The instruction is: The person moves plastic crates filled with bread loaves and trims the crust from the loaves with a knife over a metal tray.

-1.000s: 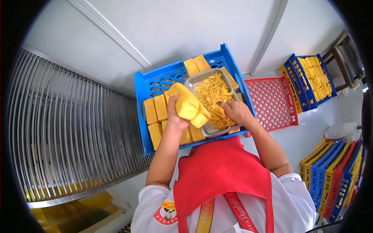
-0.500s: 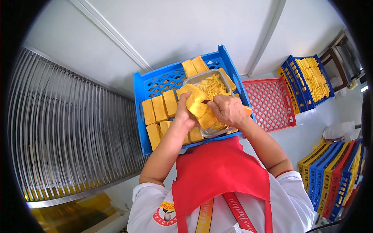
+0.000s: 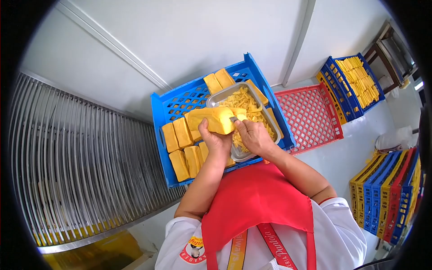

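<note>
Facing white wall (image 3: 180, 40), over blue crate (image 3: 158, 111): left grip (image 3: 217, 143) round yellow loaf (image 3: 204, 121), right grip (image 3: 254, 136) round knife (image 3: 233, 119).

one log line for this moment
left hand: holds yellow loaf | right hand: holds blade at loaf's end | metal pan: yellow strips inside

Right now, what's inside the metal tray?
Yellow strips lie heaped in the metal tray. The right hand and the yellow block in the left hand hide part of it; whatever lies beneath the strips can't be seen.
</note>
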`<action>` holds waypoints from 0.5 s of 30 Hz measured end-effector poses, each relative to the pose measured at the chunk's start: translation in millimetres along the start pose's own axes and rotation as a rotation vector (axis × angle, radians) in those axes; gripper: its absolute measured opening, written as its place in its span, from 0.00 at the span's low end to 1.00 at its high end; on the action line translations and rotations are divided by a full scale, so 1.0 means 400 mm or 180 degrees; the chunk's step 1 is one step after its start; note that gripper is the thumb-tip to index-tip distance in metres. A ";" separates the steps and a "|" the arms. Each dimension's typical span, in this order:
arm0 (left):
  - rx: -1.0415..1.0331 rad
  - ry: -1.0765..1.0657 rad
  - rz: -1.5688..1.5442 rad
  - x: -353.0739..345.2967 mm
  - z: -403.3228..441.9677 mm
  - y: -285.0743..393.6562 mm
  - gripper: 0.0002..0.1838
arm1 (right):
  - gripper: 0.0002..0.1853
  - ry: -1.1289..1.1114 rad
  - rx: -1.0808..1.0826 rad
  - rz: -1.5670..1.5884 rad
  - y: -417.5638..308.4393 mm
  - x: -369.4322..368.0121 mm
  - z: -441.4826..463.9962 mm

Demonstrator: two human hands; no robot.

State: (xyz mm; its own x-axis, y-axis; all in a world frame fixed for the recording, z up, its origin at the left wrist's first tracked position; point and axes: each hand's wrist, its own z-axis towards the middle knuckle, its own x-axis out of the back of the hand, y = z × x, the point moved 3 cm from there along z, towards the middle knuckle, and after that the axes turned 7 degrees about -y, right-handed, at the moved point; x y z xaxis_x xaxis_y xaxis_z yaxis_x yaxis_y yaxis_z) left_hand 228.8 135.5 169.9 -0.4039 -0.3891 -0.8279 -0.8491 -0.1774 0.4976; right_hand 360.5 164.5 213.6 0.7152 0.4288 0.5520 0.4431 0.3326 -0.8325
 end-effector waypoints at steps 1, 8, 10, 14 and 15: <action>-0.0264 0.0049 -0.0067 -0.002 0.000 0.001 0.32 | 0.26 -0.0042 -0.0051 0.0151 0.007 -0.005 -0.001; -0.0559 -0.0445 0.0127 -0.012 -0.017 -0.001 0.32 | 0.34 -0.1118 -0.1067 0.2507 0.000 -0.034 -0.019; -0.0609 -0.0341 0.0129 -0.020 -0.025 -0.002 0.29 | 0.35 -0.1261 -0.1432 0.2740 -0.006 -0.026 -0.012; -0.0580 -0.0358 0.0285 -0.012 -0.009 0.017 0.31 | 0.36 -0.1352 -0.2030 0.3652 0.004 0.001 -0.004; -0.0300 -0.0148 -0.0062 -0.007 -0.007 0.025 0.32 | 0.35 -0.1214 -0.1928 0.3468 0.017 0.016 0.000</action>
State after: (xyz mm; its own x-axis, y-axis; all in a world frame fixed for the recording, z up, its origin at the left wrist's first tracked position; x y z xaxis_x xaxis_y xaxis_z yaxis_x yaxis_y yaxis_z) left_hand 222.4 132.5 178.0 -0.4049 -0.3427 -0.8477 -0.8220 -0.2697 0.5016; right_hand 368.2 169.5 211.5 0.7059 0.4797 -0.5212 -0.0206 -0.7215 -0.6921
